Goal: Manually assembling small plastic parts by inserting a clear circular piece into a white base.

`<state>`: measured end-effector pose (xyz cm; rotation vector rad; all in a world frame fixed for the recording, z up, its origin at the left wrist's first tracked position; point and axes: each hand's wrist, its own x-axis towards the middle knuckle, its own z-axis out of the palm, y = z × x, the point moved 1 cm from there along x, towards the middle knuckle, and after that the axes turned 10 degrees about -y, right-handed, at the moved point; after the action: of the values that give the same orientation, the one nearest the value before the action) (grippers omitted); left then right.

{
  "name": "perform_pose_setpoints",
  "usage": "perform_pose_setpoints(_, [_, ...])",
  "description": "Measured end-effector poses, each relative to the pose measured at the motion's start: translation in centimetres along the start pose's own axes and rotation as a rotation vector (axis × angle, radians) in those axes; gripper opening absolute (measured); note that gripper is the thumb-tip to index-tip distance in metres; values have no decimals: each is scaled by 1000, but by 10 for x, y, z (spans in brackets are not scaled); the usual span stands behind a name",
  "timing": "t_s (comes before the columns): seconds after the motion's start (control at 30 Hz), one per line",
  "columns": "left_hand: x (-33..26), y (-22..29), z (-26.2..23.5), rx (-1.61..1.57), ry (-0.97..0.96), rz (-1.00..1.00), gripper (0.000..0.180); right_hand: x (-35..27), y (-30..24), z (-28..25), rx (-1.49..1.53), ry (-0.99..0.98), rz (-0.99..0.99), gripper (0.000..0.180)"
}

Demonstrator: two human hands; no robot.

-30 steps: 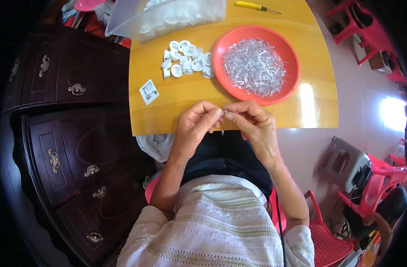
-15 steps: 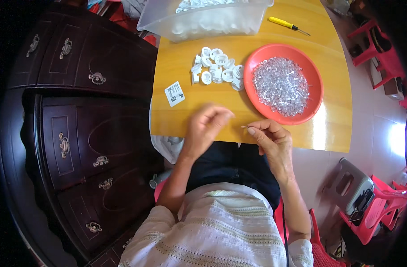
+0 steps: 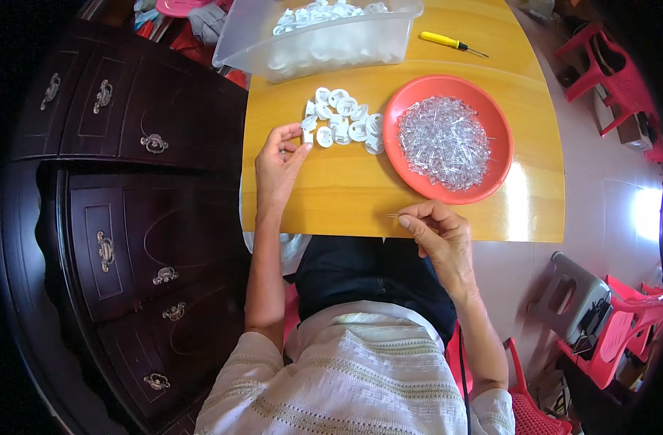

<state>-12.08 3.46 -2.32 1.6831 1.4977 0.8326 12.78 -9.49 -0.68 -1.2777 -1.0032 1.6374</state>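
My left hand (image 3: 277,168) is at the left end of a loose group of small round white plastic parts (image 3: 344,116). Its thumb and fingertips close on one white plastic part (image 3: 307,136) that rests at the group's edge. Near the table's front edge, my right hand (image 3: 442,233) pinches a tiny piece with thin wire leads (image 3: 393,215), probably an LED; its body is hidden by the fingertips. Beyond that hand, a red bowl (image 3: 507,148) holds a heap of similar clear pieces with thin leads (image 3: 445,143).
A translucent plastic bin (image 3: 331,54) filled with white parts stands at the table's far side. To its right lies a yellow-handled screwdriver (image 3: 440,38). Dark wooden drawers (image 3: 150,188) flank the yellow table (image 3: 331,206) on the left; red plastic stools (image 3: 610,76) stand on the right.
My left hand has moved left and away from me to the white parts, covering the printed white card. The right hand keeps its pinch nearly in place. The view has shifted slightly.
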Motion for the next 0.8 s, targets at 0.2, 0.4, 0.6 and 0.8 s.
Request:
perform_pose_setpoints(0.2, [-28,13,-3,-200,-17,-20,44,-6,5,0,29,-7,-13,13])
perform_pose_setpoints(0.4, [-86,45,44,-1177,-408,-34,55,-23,-15,3,116,18,-91,14])
perform_pose_setpoints(0.6, [-96,45,83,-1292,-475,-49,52,-24,-17,5,182,43,-173,13])
perform_pose_setpoints(0.8, [-89,51,90,-1162,-524,27,44,-22,-11,-1,140,141,-228,12])
